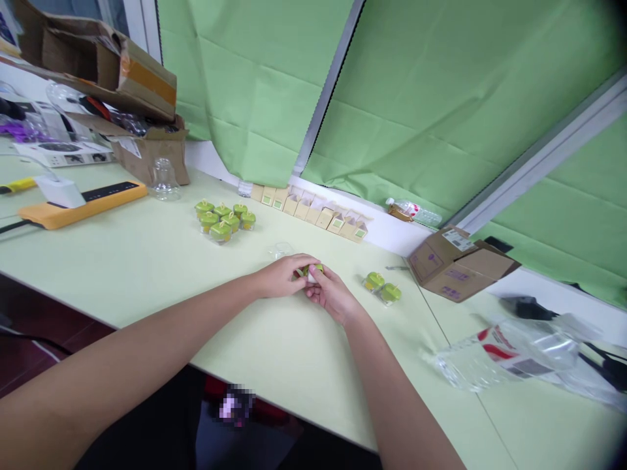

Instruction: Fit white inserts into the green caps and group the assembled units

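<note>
Over the middle of the table, my left hand point(281, 277) and my right hand point(334, 295) meet around a small green-topped container point(314, 267). Fingers of both hands are closed on it, and they cover most of it; a white part shows under my right thumb. Just behind my left hand lies a small clear plastic piece point(281, 249). To the right of my hands stand two small clear containers with green lids point(390, 292). A cluster of several more green-lidded containers point(220, 230) stands at the back left.
A row of small tan cardboard boxes point(313, 210) lines the wall. An orange power strip point(83, 205), a clear dome point(164, 179) and open cartons point(147, 153) are at left. On the right are a cardboard box point(458, 264) and a large clear bottle point(509, 352) lying down.
</note>
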The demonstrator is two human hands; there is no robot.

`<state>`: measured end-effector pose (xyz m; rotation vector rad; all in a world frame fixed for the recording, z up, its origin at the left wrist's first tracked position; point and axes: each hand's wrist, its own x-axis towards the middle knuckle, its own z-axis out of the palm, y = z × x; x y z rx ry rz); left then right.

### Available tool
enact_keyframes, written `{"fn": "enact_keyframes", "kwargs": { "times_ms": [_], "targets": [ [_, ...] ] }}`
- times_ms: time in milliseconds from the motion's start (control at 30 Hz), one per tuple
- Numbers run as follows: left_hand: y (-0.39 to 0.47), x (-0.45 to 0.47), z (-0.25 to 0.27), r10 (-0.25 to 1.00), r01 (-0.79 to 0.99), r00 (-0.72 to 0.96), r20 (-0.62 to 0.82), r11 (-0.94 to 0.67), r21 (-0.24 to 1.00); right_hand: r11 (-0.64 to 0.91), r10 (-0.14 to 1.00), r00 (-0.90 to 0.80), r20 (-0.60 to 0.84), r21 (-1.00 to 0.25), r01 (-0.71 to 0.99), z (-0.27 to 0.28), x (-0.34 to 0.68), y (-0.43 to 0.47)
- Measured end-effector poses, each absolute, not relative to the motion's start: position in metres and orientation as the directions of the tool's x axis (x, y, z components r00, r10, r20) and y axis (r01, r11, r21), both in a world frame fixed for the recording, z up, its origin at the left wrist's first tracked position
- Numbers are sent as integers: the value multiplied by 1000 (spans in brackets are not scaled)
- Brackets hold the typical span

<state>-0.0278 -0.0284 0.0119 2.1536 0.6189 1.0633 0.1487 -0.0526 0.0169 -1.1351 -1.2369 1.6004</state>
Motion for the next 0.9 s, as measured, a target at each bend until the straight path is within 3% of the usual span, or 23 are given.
{"fn": "enact_keyframes", "kwargs": {
  "times_ms": [467,700,900],
  "targets": [
    [-21,-17,5,633,157,536,559,-725,670,-240,953,-190,-236,-971,1,16,144,-49],
    [-25,-18,2,656,84,523,545,-675,733,-243,948,-203,-246,-969,38,19,144,-52],
    [-25,-19,1,709,24,557,433,-534,845,-258,927,-271,-258,-965,37,18,147,-54]
  ]
}}
